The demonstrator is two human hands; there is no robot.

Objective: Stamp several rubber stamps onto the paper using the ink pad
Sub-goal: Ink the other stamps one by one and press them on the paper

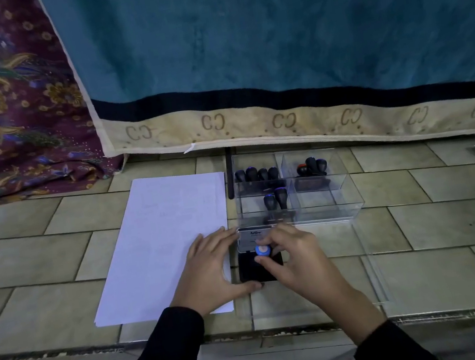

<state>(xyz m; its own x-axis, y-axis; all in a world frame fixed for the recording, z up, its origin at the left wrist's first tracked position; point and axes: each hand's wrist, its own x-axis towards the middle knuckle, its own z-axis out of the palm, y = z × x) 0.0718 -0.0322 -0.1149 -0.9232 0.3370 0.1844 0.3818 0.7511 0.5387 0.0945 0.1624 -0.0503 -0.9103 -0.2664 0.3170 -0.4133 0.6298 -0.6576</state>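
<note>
The right hand (292,252) pinches a small stamp (262,250) by its handle, fingertips curled just under the blue cap, over the open ink pad (253,271). The left hand (209,266) has its fingers stretched, thumb at the pad's near corner and fingertips near its far corner, bracing it. I judge the stamp light, stiff and a little slippery, best held low on the handle; the pad is light and may slide. The rubber face is hidden below the fingers, so I cannot tell whether it touches ink. Under and left of the left fingers lies the paper (163,233); any marks there are too faint to read. Beyond the fingertips, other stamps (255,174) stand in a clear box (330,214).
</note>
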